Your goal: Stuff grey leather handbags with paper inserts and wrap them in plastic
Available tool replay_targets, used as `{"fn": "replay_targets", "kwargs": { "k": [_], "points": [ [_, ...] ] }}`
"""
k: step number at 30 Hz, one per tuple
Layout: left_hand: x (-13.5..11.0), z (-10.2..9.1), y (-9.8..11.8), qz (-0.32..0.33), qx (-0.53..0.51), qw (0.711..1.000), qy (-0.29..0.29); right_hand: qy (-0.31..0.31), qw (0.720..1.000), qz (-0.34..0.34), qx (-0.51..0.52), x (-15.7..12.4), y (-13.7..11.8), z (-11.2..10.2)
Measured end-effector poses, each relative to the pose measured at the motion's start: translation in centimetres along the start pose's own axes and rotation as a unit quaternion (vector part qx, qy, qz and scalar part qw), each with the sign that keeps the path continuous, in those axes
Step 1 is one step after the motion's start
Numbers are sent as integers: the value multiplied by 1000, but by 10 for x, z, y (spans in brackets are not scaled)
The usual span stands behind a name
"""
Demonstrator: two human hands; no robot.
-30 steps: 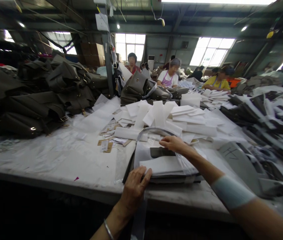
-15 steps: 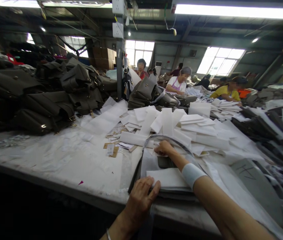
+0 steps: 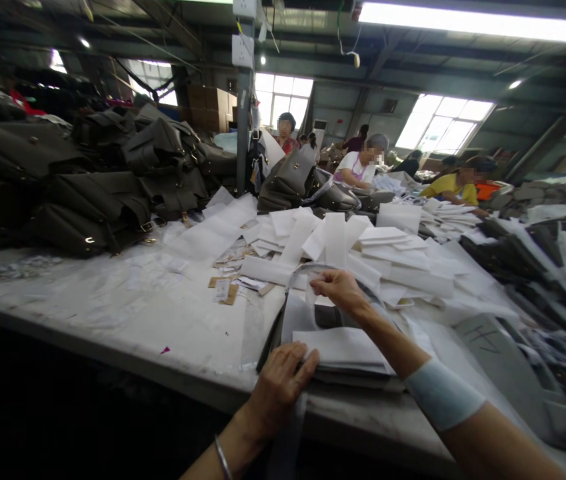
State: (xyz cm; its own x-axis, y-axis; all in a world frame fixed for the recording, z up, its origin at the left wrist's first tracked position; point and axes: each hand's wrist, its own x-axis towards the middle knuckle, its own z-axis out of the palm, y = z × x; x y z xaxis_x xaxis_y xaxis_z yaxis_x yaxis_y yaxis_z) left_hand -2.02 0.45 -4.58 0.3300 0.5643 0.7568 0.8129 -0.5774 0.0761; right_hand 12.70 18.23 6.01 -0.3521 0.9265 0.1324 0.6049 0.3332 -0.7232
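A dark grey bag (image 3: pixel 350 379) lies on the table near its front edge, with its handle, wrapped in greyish film, curving over the far end. A folded white foam sheet (image 3: pixel 340 347) covers its near part. My left hand (image 3: pixel 283 373) lies on the bag's near left corner, fingers stretched and touching the foam sheet's edge. Above the far part of the bag, my right hand (image 3: pixel 335 287) is closed in a pinch on a small translucent plastic piece (image 3: pixel 311 288). A dark patch (image 3: pixel 327 315) of the bag shows below that hand.
White foam pieces (image 3: pixel 333 243) are heaped behind the bag. Dark bags (image 3: pixel 97 200) pile up at the left, and paper tags (image 3: pixel 223 290) lie nearby. A grey marked panel (image 3: pixel 493 347) and dark strips (image 3: pixel 553 267) are at the right. Several people work beyond.
My right hand has lifted slightly and drawn back toward me, and the translucent piece now shows at its fingertips. The left hand stays on the bag's corner.
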Motion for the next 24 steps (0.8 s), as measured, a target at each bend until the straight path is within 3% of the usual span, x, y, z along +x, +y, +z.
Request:
{"fn": "replay_targets", "kwargs": {
  "k": [6,9,12,14,17,21,24],
  "points": [
    [1,-1,-1,7,-6,1000,3,88,993,-80,11,-36,-12,-2],
    [0,0,-1,10,-10,1000,9,64,984,-159,-42,-70,-7,9],
    [-3,2,-1,6,-7,1000,27,21,960,-254,-118,-101,7,22],
    [-6,4,-1,-14,-8,999,31,23,948,-286,-141,-114,15,28],
    [-8,6,-1,-35,-14,999,32,56,938,-316,-131,-122,18,31],
    [-6,4,-2,-15,-27,999,27,48,928,-358,-89,-126,13,28],
    [-4,3,-3,-15,-20,999,22,88,955,-283,-13,-123,11,20]
  ]
}}
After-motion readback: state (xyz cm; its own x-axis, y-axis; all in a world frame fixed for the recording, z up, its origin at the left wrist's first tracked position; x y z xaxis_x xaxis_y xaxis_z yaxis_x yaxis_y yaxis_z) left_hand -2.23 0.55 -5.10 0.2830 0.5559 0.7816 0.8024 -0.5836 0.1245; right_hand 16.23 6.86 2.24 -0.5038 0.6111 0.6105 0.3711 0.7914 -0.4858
